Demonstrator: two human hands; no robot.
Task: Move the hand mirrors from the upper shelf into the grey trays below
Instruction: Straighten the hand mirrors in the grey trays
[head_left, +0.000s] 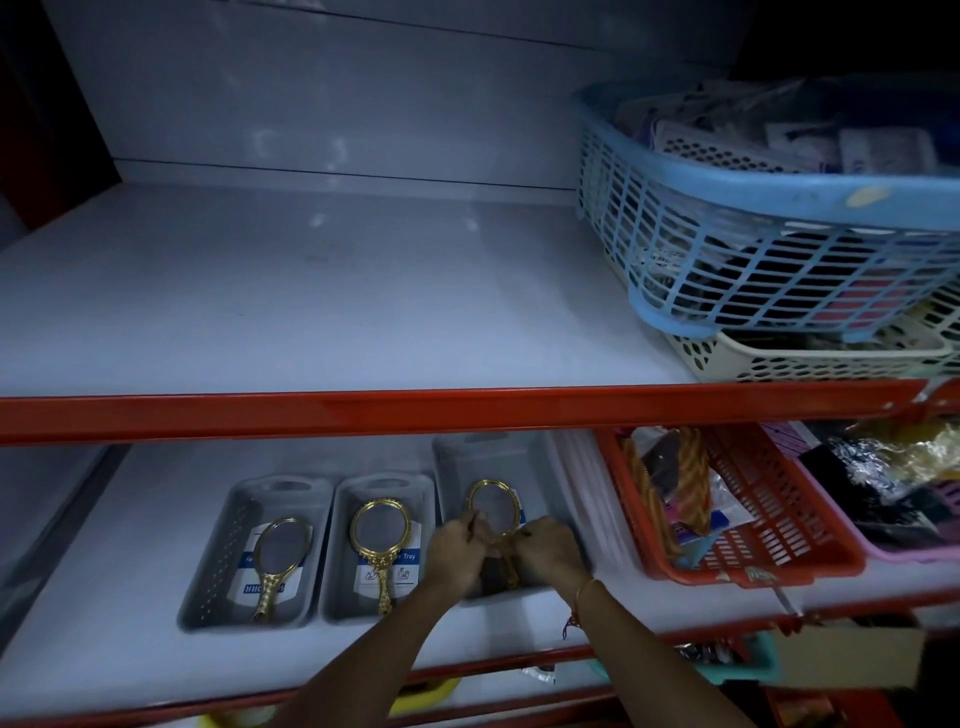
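Note:
Three grey trays stand side by side on the lower shelf. The left tray (208, 571) holds a gold hand mirror (278, 561). The middle tray (337, 561) holds another gold mirror (379, 535). A third gold mirror (493, 506) lies inside the larger right tray (457, 462). My left hand (454, 553) and my right hand (550, 553) both pinch this mirror near the top of its handle, one from each side. The handle's lower part is hidden behind my hands. The upper shelf (311, 312) shows no mirrors.
A blue mesh basket (779, 260) sits on a cream basket (810, 358) at the upper shelf's right end. A red basket (779, 540) full of goods stands right of the grey trays, with a pink one (893, 551) beyond. Red shelf rail (363, 410) crosses above the trays.

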